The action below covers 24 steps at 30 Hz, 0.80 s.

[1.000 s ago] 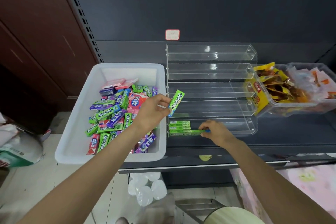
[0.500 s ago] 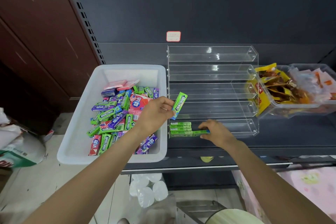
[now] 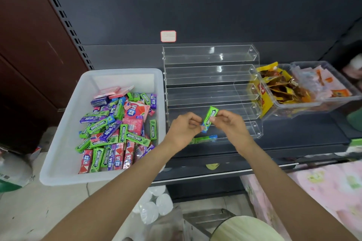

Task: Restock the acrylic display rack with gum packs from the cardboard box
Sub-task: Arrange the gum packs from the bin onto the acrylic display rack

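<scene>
Your upper four tiers of the acrylic rack [image 3: 210, 76] lie open from the front. The bottom tier is partly taken by green gum packs [image 3: 203, 139] at its left end; its right stretch is free. The white bin [image 3: 64, 143] crowds the rack's left side, the snack tub [image 3: 282, 103] its right.

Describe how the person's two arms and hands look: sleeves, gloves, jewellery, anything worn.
Both forearms are bare right down to the bottom edge of the head view; no sleeve or cuff shows. The left hand and the right hand wear no gloves. No watch, bracelet or band shows at either wrist, and no ring can be made out on the fingers that show. No marks or bandages are visible.
</scene>
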Each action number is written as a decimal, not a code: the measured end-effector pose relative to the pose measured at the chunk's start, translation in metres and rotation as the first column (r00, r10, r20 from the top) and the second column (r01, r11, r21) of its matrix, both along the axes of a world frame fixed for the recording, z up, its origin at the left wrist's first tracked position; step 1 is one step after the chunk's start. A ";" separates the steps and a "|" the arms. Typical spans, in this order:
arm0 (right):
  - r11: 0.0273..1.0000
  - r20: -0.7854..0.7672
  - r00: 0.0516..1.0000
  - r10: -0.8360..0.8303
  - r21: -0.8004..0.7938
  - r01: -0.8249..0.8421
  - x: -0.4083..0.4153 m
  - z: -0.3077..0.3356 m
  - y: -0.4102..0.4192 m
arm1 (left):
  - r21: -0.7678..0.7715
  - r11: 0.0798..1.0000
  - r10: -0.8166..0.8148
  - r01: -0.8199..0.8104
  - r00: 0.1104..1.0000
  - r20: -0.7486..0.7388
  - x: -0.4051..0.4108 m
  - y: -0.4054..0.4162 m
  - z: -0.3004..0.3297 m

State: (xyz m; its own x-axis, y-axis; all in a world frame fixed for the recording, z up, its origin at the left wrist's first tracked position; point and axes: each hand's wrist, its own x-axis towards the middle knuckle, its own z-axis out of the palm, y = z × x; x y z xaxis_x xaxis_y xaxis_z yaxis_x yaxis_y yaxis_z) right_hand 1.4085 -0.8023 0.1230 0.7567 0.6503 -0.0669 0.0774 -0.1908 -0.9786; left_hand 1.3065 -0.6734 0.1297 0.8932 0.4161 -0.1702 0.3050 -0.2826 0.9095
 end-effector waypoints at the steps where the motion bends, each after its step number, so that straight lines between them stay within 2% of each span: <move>1: 0.999 0.023 0.999 -0.035 -0.022 0.036 0.004 -0.004 -0.003 | 0.026 1.000 -0.002 0.003 1.000 -0.019 0.001 -0.002 -0.003; 3: 0.986 0.182 0.981 -0.060 -0.145 0.087 0.014 -0.014 -0.010 | 0.110 0.993 -0.037 0.047 0.995 -0.089 0.001 -0.005 -0.009; 5: 0.931 0.428 0.902 0.053 -0.347 0.110 0.020 -0.024 -0.015 | 0.218 0.968 -0.085 0.124 0.980 -0.180 0.000 -0.010 -0.017; 7: 0.880 0.522 0.830 0.194 -0.467 0.088 0.024 -0.032 -0.016 | 0.288 0.937 -0.121 0.195 0.959 -0.256 -0.001 -0.016 -0.025; 13: 0.759 0.544 0.744 0.387 -0.646 0.078 0.017 -0.044 0.000 | 0.434 0.846 -0.100 0.308 0.893 -0.439 -0.008 -0.024 -0.050; 18: 0.705 0.493 0.690 0.530 -0.708 -0.036 0.013 -0.048 0.011 | 0.537 0.813 0.005 0.226 0.919 -0.393 -0.014 -0.029 -0.057; 24: 0.691 0.404 0.722 0.562 -0.709 -0.141 0.012 -0.050 0.015 | 0.555 0.817 0.065 0.161 0.929 -0.365 -0.019 -0.027 -0.061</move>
State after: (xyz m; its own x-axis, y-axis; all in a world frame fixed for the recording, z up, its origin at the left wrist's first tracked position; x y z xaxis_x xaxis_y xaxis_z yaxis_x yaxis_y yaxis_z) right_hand 1.4208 -0.7874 0.0732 0.4994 0.8443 -0.1943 0.7460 -0.5331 -0.3990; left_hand 1.2873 -0.7007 0.0687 0.8395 0.4957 -0.2225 0.5418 -0.7325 0.4121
